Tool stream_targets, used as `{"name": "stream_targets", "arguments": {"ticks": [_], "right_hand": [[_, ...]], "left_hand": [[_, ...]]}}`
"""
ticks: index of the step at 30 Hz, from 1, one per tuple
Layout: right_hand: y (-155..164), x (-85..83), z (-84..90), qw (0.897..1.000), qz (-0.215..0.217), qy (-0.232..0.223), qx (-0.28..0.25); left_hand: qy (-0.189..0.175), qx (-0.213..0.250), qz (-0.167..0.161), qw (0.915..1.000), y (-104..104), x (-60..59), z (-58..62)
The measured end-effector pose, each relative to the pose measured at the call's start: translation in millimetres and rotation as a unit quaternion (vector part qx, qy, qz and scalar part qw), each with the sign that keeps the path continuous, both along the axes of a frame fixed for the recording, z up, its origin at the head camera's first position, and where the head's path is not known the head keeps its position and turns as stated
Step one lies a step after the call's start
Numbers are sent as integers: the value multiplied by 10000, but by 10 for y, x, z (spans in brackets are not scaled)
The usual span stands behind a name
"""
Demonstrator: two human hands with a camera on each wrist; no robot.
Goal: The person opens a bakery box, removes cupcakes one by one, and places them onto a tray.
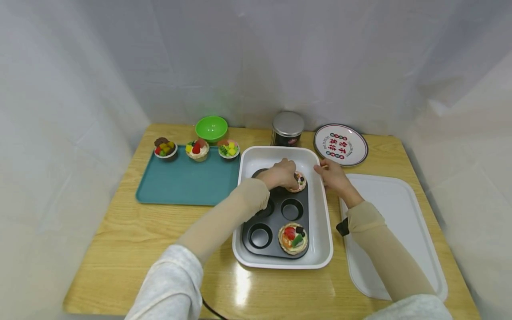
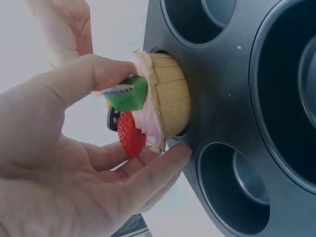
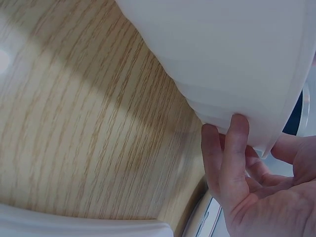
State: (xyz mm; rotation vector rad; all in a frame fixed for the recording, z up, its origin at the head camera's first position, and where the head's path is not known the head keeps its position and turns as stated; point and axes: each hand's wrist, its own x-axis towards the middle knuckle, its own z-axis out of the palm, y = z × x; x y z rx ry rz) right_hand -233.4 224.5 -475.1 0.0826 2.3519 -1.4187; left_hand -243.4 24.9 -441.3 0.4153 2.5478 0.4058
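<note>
A toy cupcake (image 2: 170, 96) with pink cream, a strawberry and a kiwi piece sits tilted at a corner hollow of the dark muffin tin (image 1: 276, 222). My left hand (image 1: 283, 174) holds it between thumb and fingers; in the head view the hand partly covers the cupcake (image 1: 301, 182). Around the tin is a deep white tray (image 1: 326, 240). My right hand (image 1: 335, 177) grips that tray's far right rim, with fingers against its outer wall (image 3: 256, 74) and the thumb over the edge. A fruit-topped tart (image 1: 293, 239) fills the tin's near right hollow.
On the left, a teal tray (image 1: 188, 182) has several toy cupcakes (image 1: 198, 150) along its far edge. A green bowl (image 1: 211, 128), a lidded tin can (image 1: 288, 126) and a printed plate (image 1: 341, 145) stand at the back. A flat white tray (image 1: 394, 222) lies under the right forearm.
</note>
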Motion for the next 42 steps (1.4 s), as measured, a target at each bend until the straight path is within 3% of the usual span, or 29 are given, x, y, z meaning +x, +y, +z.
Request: {"name": "stream_targets", "arguments": {"ticks": [4,6,9,17,23,30,36,42], "right_hand": [[1,-10,-7,10000,-28,-5,-52],[3,-14,-11,10000,-32,0,-55],[3,-17,-17,10000,-26,-4,-26],[-1,-16,-9,10000,27,31,14],[-1,-7,-7,9999,34,31,103],[-4,1,-4,10000,29,2,28],[-14,13,20,9999,42,24,103],[-19,12,24,9998,53,45,211]], "left_hand": [[3,-84,110,9999,40,-179,-272],[-43,-74,85,9999,35,-213,-305],[-131,-9,16,9999,6,-189,-221],[-78,470,-3,9989,-76,32,193],[-129,808,153,9965,-64,61,208],[72,1282,351,9911,-141,137,265],[271,1823,511,9815,-352,186,371],[389,2047,1024,9727,-698,217,457]]}}
